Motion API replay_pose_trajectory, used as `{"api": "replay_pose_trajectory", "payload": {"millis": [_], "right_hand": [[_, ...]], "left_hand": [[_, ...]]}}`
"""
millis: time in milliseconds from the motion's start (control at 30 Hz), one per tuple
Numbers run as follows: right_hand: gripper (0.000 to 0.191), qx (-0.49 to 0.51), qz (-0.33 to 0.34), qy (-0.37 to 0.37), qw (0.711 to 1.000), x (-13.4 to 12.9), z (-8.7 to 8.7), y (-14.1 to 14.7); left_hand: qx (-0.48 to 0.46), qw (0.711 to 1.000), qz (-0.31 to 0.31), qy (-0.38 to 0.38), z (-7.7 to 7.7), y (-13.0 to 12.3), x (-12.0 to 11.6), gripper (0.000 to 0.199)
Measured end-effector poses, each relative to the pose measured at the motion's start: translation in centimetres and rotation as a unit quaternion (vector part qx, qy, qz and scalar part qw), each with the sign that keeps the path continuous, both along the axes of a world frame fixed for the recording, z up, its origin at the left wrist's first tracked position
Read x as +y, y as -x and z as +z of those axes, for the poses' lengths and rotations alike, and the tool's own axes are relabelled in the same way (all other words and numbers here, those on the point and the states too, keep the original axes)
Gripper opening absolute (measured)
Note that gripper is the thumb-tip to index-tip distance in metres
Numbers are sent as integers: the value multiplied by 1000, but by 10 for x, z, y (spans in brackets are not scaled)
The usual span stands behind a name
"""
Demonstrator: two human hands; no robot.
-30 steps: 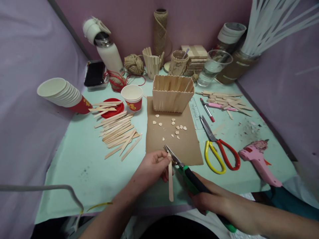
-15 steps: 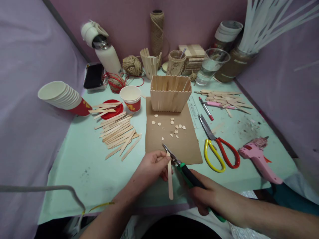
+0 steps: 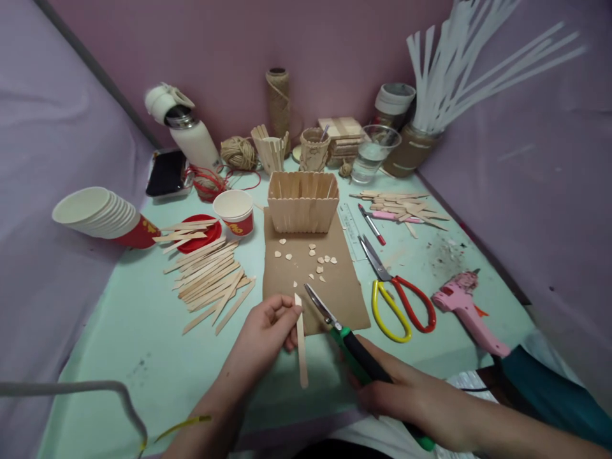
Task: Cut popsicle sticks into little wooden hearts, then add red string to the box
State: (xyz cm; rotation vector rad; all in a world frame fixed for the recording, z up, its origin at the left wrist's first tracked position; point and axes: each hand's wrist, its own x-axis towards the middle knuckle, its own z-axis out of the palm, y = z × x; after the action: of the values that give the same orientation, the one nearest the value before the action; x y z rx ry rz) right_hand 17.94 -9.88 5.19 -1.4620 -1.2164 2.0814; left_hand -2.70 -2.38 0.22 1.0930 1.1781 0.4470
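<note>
Thumb and fingers of the left hand (image 3: 270, 322) make a closed grip on a wooden stick (image 3: 301, 347), its cut tip over the cardboard (image 3: 313, 293); the right hand (image 3: 387, 376), wrapped round the shears (image 3: 351, 344), angles their blades up toward the stick, just beside it.

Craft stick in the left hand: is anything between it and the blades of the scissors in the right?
Nothing visible stands between the craft stick and the green-and-black-handled scissors; the narrow gap shows only cardboard. The left hand grips beside the stick's upper end, with its thumb near that gap.
</note>
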Motion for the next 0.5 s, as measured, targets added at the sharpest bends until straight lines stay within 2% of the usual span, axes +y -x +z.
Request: {"api": "replay_pose_trajectory", "payload": {"millis": [167, 267, 400, 500], "right_hand": [[24, -26, -5, -26, 999, -12, -7, -18], [27, -30, -21, -39, 999, -18, -9, -28], [29, -17, -45, -48, 998, -23, -12, -37], [31, 22, -60, -37, 997, -29, -20, -39]], "left_hand": [[-12, 1000, 18, -16, 9, -13, 6, 26], [-21, 999, 37, -16, 14, -21, 11, 26], [-43, 997, 54, -43, 13, -26, 18, 26], [-91, 990, 95, -43, 11, -28, 20, 34]]}}
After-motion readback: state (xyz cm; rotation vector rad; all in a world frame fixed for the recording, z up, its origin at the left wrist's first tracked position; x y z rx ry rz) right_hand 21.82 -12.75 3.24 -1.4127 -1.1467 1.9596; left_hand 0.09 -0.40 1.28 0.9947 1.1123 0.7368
